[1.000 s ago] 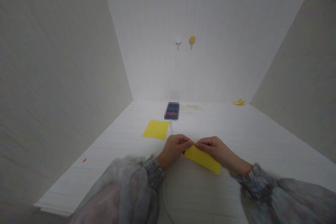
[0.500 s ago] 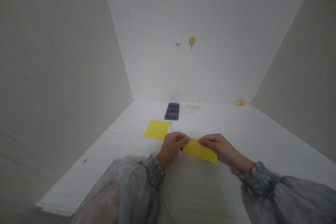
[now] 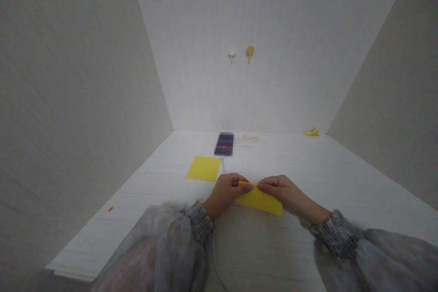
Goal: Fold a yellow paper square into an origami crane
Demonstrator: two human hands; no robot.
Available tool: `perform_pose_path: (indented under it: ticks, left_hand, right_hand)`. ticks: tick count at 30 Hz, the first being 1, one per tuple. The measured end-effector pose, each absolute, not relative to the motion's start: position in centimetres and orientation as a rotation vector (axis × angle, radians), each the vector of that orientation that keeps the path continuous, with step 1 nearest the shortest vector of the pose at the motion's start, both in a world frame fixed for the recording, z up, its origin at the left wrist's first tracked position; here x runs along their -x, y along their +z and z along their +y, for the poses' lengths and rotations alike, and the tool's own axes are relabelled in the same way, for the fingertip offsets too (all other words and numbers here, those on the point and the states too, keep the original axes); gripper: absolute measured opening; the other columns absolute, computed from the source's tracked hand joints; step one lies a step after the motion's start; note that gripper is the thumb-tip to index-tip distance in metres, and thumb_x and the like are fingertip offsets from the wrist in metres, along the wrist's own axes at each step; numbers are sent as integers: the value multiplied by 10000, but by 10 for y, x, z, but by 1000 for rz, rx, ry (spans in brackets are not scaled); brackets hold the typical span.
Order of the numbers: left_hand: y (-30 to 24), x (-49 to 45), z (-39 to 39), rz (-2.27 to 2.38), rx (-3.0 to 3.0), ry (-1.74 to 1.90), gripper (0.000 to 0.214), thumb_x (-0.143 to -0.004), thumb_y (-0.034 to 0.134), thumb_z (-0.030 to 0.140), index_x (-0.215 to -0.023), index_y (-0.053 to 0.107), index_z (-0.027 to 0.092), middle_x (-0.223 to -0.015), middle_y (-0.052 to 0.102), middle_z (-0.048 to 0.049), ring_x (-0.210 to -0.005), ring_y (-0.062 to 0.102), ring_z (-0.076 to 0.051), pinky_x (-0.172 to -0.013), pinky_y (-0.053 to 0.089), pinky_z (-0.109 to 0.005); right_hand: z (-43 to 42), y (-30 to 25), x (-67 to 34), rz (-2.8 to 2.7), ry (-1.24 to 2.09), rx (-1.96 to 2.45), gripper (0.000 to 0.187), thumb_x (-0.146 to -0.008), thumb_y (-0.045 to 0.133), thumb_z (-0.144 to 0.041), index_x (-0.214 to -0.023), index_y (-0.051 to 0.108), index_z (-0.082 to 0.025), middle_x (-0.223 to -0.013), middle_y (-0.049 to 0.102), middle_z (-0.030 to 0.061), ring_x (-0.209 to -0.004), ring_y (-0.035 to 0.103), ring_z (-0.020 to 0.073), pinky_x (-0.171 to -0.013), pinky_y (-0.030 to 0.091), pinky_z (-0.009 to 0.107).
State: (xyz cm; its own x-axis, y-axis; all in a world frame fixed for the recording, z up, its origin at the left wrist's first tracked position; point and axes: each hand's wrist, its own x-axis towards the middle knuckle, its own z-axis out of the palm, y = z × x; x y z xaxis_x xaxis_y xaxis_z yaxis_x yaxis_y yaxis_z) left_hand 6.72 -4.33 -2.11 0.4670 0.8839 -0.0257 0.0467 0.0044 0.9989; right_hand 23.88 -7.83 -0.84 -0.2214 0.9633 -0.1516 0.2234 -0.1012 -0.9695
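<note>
Between my hands is a strip-shaped piece of yellow paper (image 3: 262, 202), apparently folded, tilted down toward the right. My left hand (image 3: 228, 191) pinches its upper edge between thumb and fingers. Close beside it, my right hand (image 3: 278, 188) pinches the same edge, the thumbs almost meeting. A flat square yellow sheet (image 3: 203, 168) lies on the white table, just beyond my left hand. Fingertips behind the held paper are hidden.
A phone-like device (image 3: 224, 144), pixelated, lies at the back with a pale cable (image 3: 214, 251) running toward me. A folded yellow paper piece (image 3: 312, 132) sits in the far right corner. Two hooks, white (image 3: 232, 51) and gold (image 3: 250, 50), are on the back wall. A small red mark (image 3: 110, 209) is at left.
My left hand has slid right along the paper's upper edge, closer to my right hand. The paper has dropped slightly. My right hand has barely moved.
</note>
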Motion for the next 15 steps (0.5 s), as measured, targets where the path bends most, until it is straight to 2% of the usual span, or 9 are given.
perform_pose_path:
  ticks: [15]
  left_hand:
    - [-20,-66,-45,890,-1577,711,364,-572,606,438,-745,628,119,-672,624,-55,-580,544,-127,-523,407,-219]
  right_hand:
    - [-80,-6,-235,-1585,1352,1360,261,-688,532,-383,-647,618,-140,-542,550,-6,-466,443,86,-447,314,205]
